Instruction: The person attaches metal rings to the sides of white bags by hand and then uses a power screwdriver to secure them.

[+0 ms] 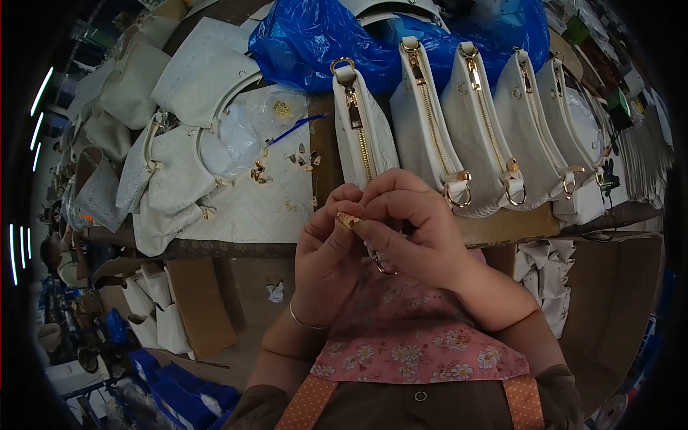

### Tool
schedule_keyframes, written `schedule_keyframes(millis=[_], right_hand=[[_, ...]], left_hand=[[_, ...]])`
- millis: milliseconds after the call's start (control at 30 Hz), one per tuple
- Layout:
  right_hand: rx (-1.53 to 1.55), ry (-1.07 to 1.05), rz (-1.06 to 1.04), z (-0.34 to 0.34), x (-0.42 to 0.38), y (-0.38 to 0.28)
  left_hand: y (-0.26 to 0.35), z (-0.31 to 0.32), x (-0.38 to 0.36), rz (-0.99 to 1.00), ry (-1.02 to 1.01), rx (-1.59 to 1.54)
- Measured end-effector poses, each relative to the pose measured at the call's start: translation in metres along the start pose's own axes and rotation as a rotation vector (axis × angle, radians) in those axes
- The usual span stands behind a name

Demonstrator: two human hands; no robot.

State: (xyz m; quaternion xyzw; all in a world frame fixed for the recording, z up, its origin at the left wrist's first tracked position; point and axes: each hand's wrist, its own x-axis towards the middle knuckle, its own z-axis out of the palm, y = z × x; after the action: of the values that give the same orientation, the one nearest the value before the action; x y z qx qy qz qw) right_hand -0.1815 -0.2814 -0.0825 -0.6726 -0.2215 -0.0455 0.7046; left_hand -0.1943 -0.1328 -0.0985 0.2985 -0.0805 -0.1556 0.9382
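Close together in front of my apron, my left hand (326,240) and my right hand (416,226) both pinch a small gold metal fitting (347,220). Its exact kind is partly hidden by my fingers. Just beyond them a cream handbag (364,136) stands with its gold zipper facing up. The lower end of that bag is covered by my hands, and a gold D-ring (385,267) shows below them. Loose gold fittings (259,172) lie on a cream patterned sheet (236,222) to the left.
Several similar cream handbags (469,136) stand in a row at right. Blue plastic wrap (322,43) lies behind. Other bag pieces (179,168) are piled at left, near a blue pen-like tool (290,130). Below the table edge are cardboard boxes (609,301) with white wrapped items.
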Motion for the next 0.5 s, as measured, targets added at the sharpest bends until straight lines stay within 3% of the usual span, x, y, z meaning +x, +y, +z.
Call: schedule_keyframes(millis=[100, 300, 500], right_hand=[[0.054, 0.027, 0.079, 0.002, 0.0, -0.007], [0.011, -0.043, 0.014, -0.004, 0.004, -0.004], [-0.016, -0.109, 0.075, -0.009, 0.005, -0.011]], left_hand=[[-0.001, 0.0, -0.001, 0.019, 0.05, 0.052], [0.006, 0.003, 0.0, -0.002, 0.059, 0.058], [0.008, 0.004, 0.004, 0.059, 0.029, 0.071]])
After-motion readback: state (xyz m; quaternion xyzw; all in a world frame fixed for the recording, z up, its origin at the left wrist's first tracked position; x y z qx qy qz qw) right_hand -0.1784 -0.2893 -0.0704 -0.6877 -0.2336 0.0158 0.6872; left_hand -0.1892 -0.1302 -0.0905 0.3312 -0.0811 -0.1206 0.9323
